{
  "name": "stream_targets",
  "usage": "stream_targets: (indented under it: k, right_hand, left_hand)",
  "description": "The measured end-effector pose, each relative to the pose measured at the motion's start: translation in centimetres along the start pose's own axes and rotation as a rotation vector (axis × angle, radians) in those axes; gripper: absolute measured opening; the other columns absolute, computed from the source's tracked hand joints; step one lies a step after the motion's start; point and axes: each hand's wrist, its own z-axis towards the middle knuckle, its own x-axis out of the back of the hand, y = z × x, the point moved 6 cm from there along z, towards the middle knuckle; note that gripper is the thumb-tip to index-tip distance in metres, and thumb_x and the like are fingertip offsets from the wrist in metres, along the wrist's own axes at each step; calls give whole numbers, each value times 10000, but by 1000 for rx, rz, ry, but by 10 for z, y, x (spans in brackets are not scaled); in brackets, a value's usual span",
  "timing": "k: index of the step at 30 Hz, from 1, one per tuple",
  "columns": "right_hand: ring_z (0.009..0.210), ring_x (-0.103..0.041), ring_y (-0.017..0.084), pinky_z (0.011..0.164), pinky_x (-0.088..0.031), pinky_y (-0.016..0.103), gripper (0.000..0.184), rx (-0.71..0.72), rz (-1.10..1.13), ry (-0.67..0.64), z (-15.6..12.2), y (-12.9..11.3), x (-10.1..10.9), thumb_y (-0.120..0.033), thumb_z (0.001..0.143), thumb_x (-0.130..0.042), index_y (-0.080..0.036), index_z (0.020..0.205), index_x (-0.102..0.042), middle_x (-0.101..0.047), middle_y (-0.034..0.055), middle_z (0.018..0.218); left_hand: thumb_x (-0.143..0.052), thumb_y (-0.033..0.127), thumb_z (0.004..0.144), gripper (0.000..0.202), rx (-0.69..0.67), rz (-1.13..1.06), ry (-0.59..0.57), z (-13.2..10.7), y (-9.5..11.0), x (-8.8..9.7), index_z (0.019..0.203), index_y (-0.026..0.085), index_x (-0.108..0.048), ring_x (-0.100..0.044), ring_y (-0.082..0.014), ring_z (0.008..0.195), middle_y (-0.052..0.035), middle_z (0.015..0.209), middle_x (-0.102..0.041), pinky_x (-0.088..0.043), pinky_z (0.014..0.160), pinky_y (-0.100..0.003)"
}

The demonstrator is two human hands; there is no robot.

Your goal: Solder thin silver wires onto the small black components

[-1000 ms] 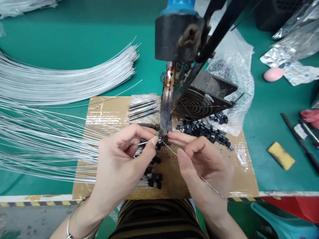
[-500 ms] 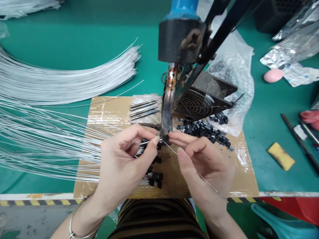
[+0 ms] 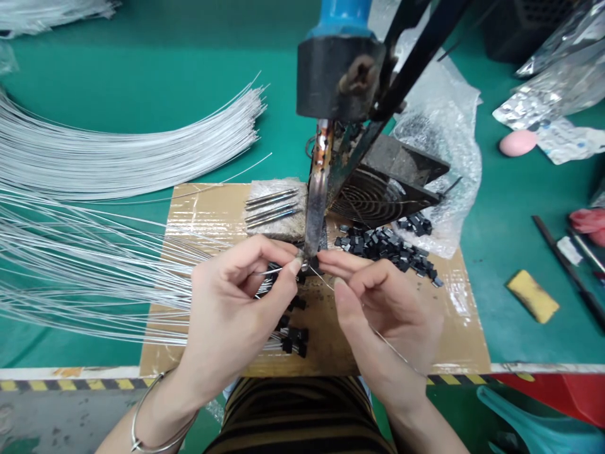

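My left hand (image 3: 241, 302) pinches the end of a thin grey-white wire (image 3: 270, 272) between thumb and forefinger. Close by on the right, my right hand (image 3: 385, 315) holds a strand of solder wire (image 3: 324, 279), which runs through its fingers and past the wrist. Its stretched fingertips touch a small black connector (image 3: 314, 262), partly hidden. Between both hands, the tip of a soldering iron (image 3: 315, 221) points down at the wire end. The exact contact at the tip is too small to make out.
Loose black connectors (image 3: 390, 251) lie in a pile right of the iron, below a fan (image 3: 378, 189). Wire bundles (image 3: 142, 157) spread on the left. Spare tips (image 3: 271, 208) rest on a pad. Wires with black ends (image 3: 295, 340) lie under my left hand. A yellow sponge (image 3: 532, 296) is at right.
The soldering iron has shifted slightly to the left, and my right hand has moved a little left with the solder wire. My left hand stays almost still, keeping its pinch.
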Motion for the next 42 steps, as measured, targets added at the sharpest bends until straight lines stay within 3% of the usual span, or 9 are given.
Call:
stream_targets:
  k: [33, 42]
  right_hand:
    - [1176, -785, 175, 1066, -613, 292, 209, 81, -52, 10, -3, -1, 0, -74, 965, -702, -238, 847, -650, -816, 22, 1197]
    - [1160, -790, 208, 1050, -631, 363, 205, 67, -90, 7, -2, -1, 0, -93, 968, -691, -243, 837, -642, -824, 44, 1195]
  left_hand:
    - [-771, 79, 852, 147, -54, -53, 23, -2, 3, -1, 786, 210, -767, -709, -71, 706, 26, 873, -807, -530, 619, -118]
    - [-772, 83, 842, 124, -48, -73, 45, -1, 3, -3, 783, 191, -762, -729, -88, 730, 7, 861, -804, -563, 662, -123]
